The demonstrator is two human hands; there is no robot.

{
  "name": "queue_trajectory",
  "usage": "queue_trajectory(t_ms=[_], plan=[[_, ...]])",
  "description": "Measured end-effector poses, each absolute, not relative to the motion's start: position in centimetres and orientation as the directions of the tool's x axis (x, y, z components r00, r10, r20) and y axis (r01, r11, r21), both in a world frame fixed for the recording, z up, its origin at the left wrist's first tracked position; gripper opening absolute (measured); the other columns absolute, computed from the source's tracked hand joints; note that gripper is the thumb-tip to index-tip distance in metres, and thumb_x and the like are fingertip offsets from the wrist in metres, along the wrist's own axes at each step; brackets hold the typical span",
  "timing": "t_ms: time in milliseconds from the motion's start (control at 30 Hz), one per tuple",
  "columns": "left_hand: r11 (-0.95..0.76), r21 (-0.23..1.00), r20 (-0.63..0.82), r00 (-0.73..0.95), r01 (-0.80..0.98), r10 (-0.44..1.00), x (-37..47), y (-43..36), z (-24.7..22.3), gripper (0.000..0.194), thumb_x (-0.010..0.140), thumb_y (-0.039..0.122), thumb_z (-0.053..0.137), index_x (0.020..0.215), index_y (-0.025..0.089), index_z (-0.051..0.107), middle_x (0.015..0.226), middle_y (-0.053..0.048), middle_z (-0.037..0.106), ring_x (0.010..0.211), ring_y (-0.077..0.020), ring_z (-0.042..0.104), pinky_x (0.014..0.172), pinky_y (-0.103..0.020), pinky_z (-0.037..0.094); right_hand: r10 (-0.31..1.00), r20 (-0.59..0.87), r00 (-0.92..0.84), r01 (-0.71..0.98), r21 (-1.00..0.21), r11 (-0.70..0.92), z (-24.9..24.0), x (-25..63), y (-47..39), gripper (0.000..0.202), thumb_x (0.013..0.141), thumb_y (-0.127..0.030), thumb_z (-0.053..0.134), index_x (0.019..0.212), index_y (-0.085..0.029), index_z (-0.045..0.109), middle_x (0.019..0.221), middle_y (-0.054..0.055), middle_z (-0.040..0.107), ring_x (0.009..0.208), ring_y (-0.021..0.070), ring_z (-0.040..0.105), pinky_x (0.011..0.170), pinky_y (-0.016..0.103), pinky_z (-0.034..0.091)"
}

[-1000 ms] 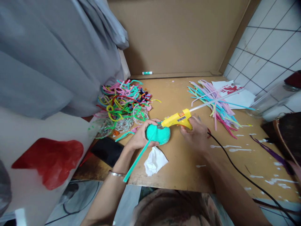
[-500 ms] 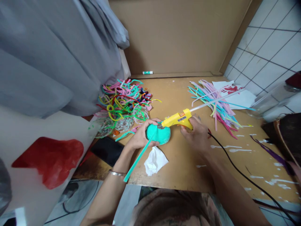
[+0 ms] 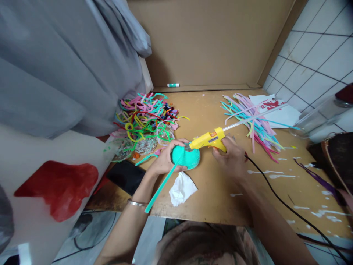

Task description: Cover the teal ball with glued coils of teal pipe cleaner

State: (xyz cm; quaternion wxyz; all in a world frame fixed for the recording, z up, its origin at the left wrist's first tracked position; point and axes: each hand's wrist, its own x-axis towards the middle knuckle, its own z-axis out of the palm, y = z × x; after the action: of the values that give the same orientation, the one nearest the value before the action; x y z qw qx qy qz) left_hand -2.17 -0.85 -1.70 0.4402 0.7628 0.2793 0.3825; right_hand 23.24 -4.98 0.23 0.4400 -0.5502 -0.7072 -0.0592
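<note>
My left hand (image 3: 164, 159) is wrapped round the left side of a round turquoise bowl-like piece (image 3: 190, 159), whose wall looks coiled from pipe cleaners. One loose turquoise pipe cleaner (image 3: 161, 189) runs from it down toward my left forearm. In my right hand (image 3: 230, 156) is a yellow hot glue gun (image 3: 209, 140), held by its handle. The gun's nozzle reaches the upper rim of the turquoise piece; whether it touches, I cannot tell. A clear glue stick (image 3: 239, 122) sticks out of the gun's back. Below the piece lies a crumpled white tissue (image 3: 182, 189).
A tangle of coloured pipe cleaners (image 3: 149, 110) and clear plastic pieces (image 3: 146, 145) lie at the left, near a black flat object (image 3: 126, 177). Straight pipe cleaners (image 3: 256, 121) are bunched at the right. The gun's black cord (image 3: 275, 193) crosses the table's right side. A glue stick tube (image 3: 173, 85) lies at the back.
</note>
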Motion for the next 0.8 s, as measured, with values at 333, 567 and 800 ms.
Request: queue_trajectory(t_ms=[333, 567, 800], plan=[[-0.452, 0.887, 0.329, 0.553, 0.096, 0.765, -2.27, -0.87, -1.78, 0.070, 0.059, 0.034, 0.089, 0.115, 0.024, 0.048, 0.139, -0.014, 0.053, 0.131, -0.0327, 0.052, 0.108, -0.050, 0.039, 0.722, 0.692, 0.028, 0.841, -0.406, 0.357, 0.75, 23.14, -4.83, 0.006, 0.075, -0.020, 0.058, 0.076, -0.022, 0.052, 0.074, 0.001, 0.062, 0.064, 0.0165, 0.055, 0.057, 0.027, 0.037], [-0.447, 0.891, 0.332, 0.558, 0.078, 0.760, -2.14, -0.89, -1.71, 0.070, 0.060, 0.035, 0.089, 0.115, 0.024, 0.048, 0.139, -0.014, 0.053, 0.134, -0.0340, 0.049, 0.108, -0.050, 0.040, 0.734, 0.678, 0.035, 0.851, -0.405, 0.334, 0.46, 23.20, -4.77, 0.007, 0.075, -0.023, 0.057, 0.074, -0.023, 0.050, 0.074, 0.001, 0.062, 0.065, 0.0172, 0.055, 0.057, 0.028, 0.038], [-0.443, 0.892, 0.326, 0.548, 0.093, 0.771, -2.11, -0.94, -1.65, 0.071, 0.058, 0.038, 0.090, 0.115, 0.024, 0.049, 0.137, -0.013, 0.054, 0.135, -0.0345, 0.048, 0.109, -0.050, 0.039, 0.756, 0.654, 0.030, 0.836, -0.431, 0.341, 0.54, 23.01, -4.94, 0.006, 0.077, -0.025, 0.056, 0.076, -0.024, 0.050, 0.076, 0.002, 0.062, 0.070, 0.0186, 0.057, 0.061, 0.028, 0.041]])
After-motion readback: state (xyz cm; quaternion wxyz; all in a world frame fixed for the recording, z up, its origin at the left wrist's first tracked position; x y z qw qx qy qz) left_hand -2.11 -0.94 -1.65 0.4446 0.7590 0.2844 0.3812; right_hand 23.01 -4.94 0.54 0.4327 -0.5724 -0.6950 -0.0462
